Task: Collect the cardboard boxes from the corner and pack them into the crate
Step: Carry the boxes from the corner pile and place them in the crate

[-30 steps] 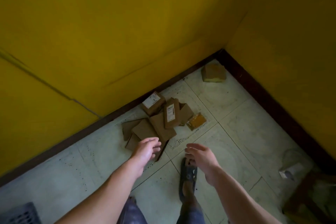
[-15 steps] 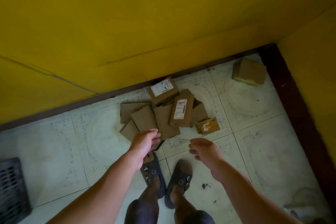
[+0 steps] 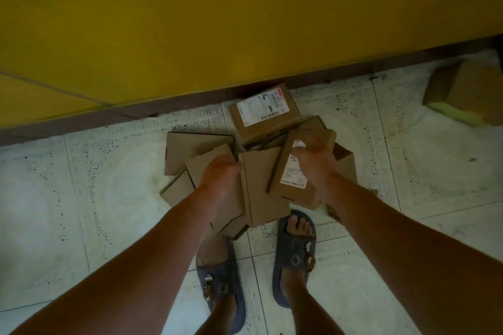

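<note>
1. Two hands were down at the pile (image 3: 190, 149) of cardboard boxes, which lay on the floor (image 3: 81, 198) close against the skirting (image 3: 81, 124). Step judged: first pick-up from the corner. The crate was out of view, so packing could not be checked.
2. Left hand (image 3: 220, 182) sat over the flat box (image 3: 261, 193), fingers bent down at its left edge. Grip or mere touch: could not tell.
3. Right hand (image 3: 317, 164) was blurred, over the upper end of the slim box (image 3: 288, 185). Fingers looked loosely spread; whether they held it could not be told.
4. Top box (image 3: 262, 114) was squat, label up, nearest the skirting and resting on others. Lone box (image 3: 468, 95) lay well apart at right, tipped, with a pale face showing.
5. Next move, judged: close on the slim box first, since it lay uppermost and tilted. Then square the flats into one stack and clamp it from both sides before lifting.
6. Materials: matte brown card, sharp creases, tab slots along some edges. Slim and top boxes carried white printed labels. Flats looked thin, probably light and apt to fan out.
7. Floor was pale tile, black-speckled in patterns, seemingly smooth; loose card would likely slide on it. Grey sandals (image 3: 295, 261) stood just beside the pile's near edge.
</note>
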Action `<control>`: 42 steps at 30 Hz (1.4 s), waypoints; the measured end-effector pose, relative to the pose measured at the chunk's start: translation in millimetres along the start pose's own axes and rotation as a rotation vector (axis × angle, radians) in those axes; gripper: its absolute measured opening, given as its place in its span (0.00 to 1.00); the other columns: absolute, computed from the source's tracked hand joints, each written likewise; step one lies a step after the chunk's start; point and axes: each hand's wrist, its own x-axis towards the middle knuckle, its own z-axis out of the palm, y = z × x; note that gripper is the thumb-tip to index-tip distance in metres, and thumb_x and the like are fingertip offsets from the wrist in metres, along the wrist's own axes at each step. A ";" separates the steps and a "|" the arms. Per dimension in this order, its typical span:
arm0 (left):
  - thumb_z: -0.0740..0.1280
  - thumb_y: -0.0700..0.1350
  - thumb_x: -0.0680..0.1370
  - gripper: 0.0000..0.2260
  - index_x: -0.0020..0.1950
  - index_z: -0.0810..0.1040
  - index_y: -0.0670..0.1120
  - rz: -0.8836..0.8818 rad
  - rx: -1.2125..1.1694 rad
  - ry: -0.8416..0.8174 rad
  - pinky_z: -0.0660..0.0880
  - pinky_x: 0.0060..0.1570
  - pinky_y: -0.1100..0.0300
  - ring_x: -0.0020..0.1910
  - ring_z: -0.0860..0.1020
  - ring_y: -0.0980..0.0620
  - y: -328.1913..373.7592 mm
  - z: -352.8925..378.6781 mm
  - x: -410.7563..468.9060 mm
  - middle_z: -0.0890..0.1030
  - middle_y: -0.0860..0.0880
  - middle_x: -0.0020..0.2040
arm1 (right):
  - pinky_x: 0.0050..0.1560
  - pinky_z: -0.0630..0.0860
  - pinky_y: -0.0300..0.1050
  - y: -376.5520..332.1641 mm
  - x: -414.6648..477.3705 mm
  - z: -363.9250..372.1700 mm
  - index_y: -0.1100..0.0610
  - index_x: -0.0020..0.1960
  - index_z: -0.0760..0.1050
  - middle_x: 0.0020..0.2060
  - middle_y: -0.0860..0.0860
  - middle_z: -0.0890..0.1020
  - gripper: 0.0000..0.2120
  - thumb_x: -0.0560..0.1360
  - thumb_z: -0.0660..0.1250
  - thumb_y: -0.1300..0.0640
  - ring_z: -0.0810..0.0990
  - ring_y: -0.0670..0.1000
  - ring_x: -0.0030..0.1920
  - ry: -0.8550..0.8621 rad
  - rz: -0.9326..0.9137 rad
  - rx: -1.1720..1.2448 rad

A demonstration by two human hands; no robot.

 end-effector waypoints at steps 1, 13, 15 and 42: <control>0.63 0.42 0.79 0.05 0.43 0.72 0.49 0.003 0.003 0.017 0.69 0.48 0.58 0.43 0.72 0.52 5.4 5.3 14.5 0.72 0.51 0.41 | 0.35 0.69 0.38 -2.5 20.1 2.5 0.53 0.56 0.73 0.42 0.53 0.77 0.08 0.78 0.60 0.58 0.74 0.52 0.39 0.041 -0.055 -0.055; 0.63 0.44 0.79 0.08 0.55 0.76 0.43 -0.012 -0.021 0.082 0.72 0.57 0.56 0.52 0.76 0.46 22.2 45.1 134.8 0.76 0.44 0.52 | 0.59 0.69 0.51 4.7 137.0 13.3 0.56 0.71 0.64 0.64 0.58 0.75 0.24 0.81 0.53 0.44 0.73 0.60 0.63 0.088 -0.190 -0.378; 0.63 0.43 0.77 0.17 0.66 0.73 0.43 0.027 -0.049 0.057 0.72 0.58 0.55 0.57 0.75 0.45 16.1 43.1 126.5 0.77 0.44 0.58 | 0.48 0.69 0.47 7.8 124.7 10.2 0.55 0.64 0.69 0.53 0.56 0.79 0.20 0.81 0.53 0.44 0.76 0.57 0.52 0.122 -0.216 -0.316; 0.60 0.44 0.81 0.13 0.57 0.75 0.62 0.256 -0.502 0.229 0.71 0.38 0.68 0.46 0.76 0.65 -58.7 -92.7 -294.6 0.79 0.63 0.47 | 0.37 0.70 0.40 -35.2 -303.6 -31.9 0.48 0.54 0.70 0.47 0.46 0.79 0.06 0.78 0.62 0.49 0.77 0.48 0.43 0.160 -0.282 -0.027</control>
